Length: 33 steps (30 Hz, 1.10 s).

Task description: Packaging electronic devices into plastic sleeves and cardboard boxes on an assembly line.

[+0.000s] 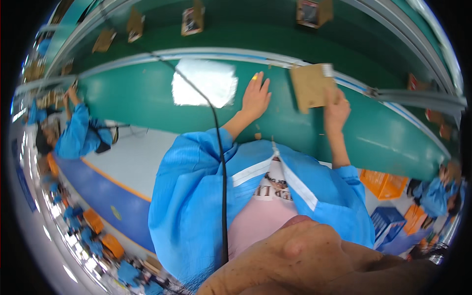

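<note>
My right hand point(337, 112) grips a flat brown cardboard box point(309, 84) by its lower right edge, thumb and fingers around it. A small white label shows at the box's top right corner. The box is slightly blurred, tilted, and held over the green work surface point(147, 101). My left hand point(256, 98) lies with fingers stretched out on that surface, left of the box, holding nothing. Something small and yellow sits on one of its fingers. Left of this hand lies a bright white rectangular sheet or bag point(204, 82); the glare hides its details.
Beyond a metal rail point(216, 53), several small open cartons point(192, 19) stand on a green surface. A black cable point(216, 128) hangs across the view. Co-workers in blue sit at left point(81, 130) and far right point(436, 194). An orange crate point(383, 183) stands low at right.
</note>
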Motion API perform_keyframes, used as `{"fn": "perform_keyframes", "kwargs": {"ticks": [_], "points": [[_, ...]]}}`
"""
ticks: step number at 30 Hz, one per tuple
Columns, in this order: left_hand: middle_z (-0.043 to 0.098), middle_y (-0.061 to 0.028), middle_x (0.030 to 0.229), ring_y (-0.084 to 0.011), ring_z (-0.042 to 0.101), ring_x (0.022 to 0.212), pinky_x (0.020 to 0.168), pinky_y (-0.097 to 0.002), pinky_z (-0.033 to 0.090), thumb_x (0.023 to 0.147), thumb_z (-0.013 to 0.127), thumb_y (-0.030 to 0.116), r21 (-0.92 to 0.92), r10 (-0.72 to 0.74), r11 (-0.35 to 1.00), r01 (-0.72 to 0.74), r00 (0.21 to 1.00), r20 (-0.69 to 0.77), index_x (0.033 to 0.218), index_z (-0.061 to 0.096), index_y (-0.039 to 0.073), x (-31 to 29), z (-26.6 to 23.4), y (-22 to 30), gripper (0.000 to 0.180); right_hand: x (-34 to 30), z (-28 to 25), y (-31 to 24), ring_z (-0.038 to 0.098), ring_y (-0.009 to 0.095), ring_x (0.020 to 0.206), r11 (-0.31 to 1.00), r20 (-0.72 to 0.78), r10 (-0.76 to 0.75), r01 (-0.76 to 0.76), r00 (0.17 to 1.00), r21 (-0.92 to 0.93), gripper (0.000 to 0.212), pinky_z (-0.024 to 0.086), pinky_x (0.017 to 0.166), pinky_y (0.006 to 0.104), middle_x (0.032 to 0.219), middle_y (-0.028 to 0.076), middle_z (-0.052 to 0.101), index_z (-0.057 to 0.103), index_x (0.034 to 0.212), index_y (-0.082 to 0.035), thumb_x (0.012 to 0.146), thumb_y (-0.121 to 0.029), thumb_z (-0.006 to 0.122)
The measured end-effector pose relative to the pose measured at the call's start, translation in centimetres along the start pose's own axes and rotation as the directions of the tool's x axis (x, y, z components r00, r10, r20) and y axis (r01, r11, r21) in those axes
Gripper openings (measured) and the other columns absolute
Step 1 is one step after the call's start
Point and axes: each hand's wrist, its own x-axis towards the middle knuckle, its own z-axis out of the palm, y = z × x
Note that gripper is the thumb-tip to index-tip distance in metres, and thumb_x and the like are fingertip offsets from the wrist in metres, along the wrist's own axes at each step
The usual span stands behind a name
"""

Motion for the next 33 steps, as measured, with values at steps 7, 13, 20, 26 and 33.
{"fn": "perform_keyframes", "kwargs": {"ticks": [7, 13, 20, 26, 33], "points": [[0.024, -0.033, 0.144, -0.0472, 0.023, 0.135, 0.111, -0.0504, 0.019, 0.088, 0.053, 0.037, 0.315, -0.309, 0.907, 0.28, 0.95, 0.044, 0.134, 0.037, -0.012, -2.6, -0.4, 0.0, 0.069, -4.0, 1.1, 12.9, 0.061, 0.022, 0.067, 0.77, 0.076, 0.532, -0.519, 0.844, 0.371, 0.032, 0.049, 0.057, 0.0322, 0.083, 0.013, 0.062, 0.064, 0.088, 0.004, 0.092, -0.027, 0.057], [0.033, -0.0318, 0.138, -0.0453, 0.032, 0.13, 0.108, -0.0499, 0.027, 0.081, 0.062, 0.026, -0.026, 0.071, 0.997, -0.068, 0.983, 0.169, 0.127, 0.044, -0.01, -4.5, 0.3, 4.3, 0.061, -4.5, -7.2, 6.0, 0.061, 0.018, 0.056, 0.736, 0.772, 0.482, -0.67, 0.415, -0.099, 0.044, 0.045, 0.05, 0.0304, 0.061, 0.011, 0.063, 0.064, 0.074, 0.002, 0.091, -0.037, 0.056], [0.053, -0.0155, 0.097, -0.0341, 0.051, 0.086, 0.073, -0.0441, 0.044, 0.078, 0.063, 0.013, -0.074, -0.043, 0.996, 0.045, 0.999, 0.034, 0.097, 0.054, 0.003, -1.8, 1.3, 2.8, 0.023, 3.7, 2.4, -1.6, 0.05, 0.043, 0.11, 0.991, 0.131, -0.002, 0.02, 0.991, -0.134, 0.081, 0.045, 0.088, 0.0501, 0.127, 0.025, 0.049, 0.037, 0.14, -0.011, 0.075, -0.043, 0.072], [0.058, -0.0163, 0.086, -0.0342, 0.056, 0.083, 0.072, -0.0433, 0.046, 0.082, 0.059, 0.009, -0.116, 0.03, 0.993, -0.024, 0.999, 0.045, 0.088, 0.058, 0.002, -1.4, 2.4, 1.2, 0.009, 7.4, 4.0, -3.9, 0.054, 0.038, 0.104, 0.993, 0.463, 0.112, -0.08, 0.879, -0.09, 0.08, 0.047, 0.087, 0.0474, 0.116, 0.02, 0.05, 0.043, 0.138, -0.02, 0.065, -0.032, 0.074], [0.06, -0.017, 0.084, -0.0367, 0.058, 0.082, 0.071, -0.0447, 0.047, 0.081, 0.062, 0.011, -0.338, -0.218, 0.909, 0.244, 0.969, 0.113, 0.08, 0.064, 0.004, -1.5, 0.7, 0.1, 0.008, 1.0, -0.8, -5.4, 0.065, 0.017, 0.071, 0.106, 0.578, 0.303, -0.629, 0.758, 0.77, 0.034, 0.057, 0.055, 0.0256, 0.094, 0.011, 0.063, 0.057, 0.107, 0.001, 0.093, -0.03, 0.057]]}}
